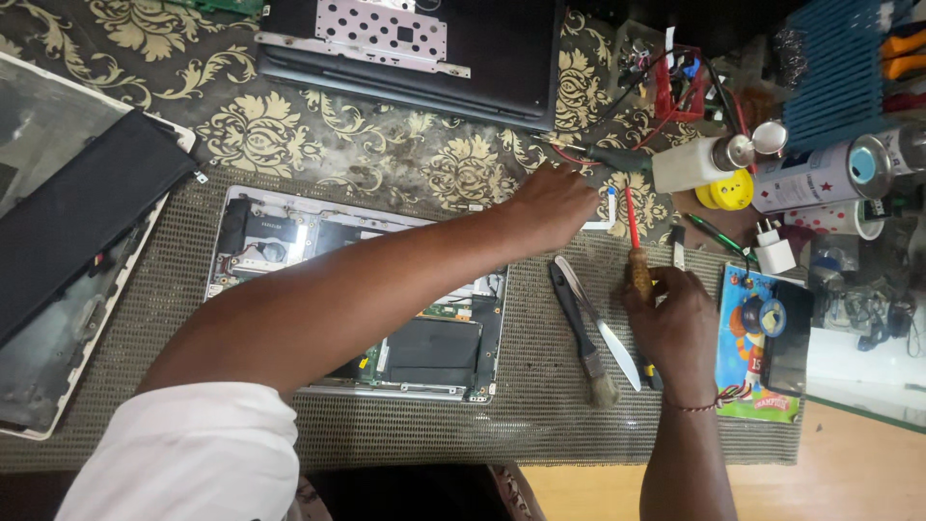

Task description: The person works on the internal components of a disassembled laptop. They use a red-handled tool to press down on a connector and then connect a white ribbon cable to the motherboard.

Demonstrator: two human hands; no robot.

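The person is wearing a white short sleeve (183,453) at seven o'clock. A red-and-white thread bracelet (709,400) is circling the right wrist at four o'clock.

An opened laptop (424,352) lies on a mesh mat (540,415) spread over the surface (386,154). To its right on the mat lie a brush (582,333) and, just beside it, a flat pry tool (603,333). Further right, a screwdriver (635,241) lies at the mat's far edge. Behind the mat sits a second laptop (434,53); to the left, a third device (68,251). At far right stand a pump bottle (699,162) and a spray can (825,174).
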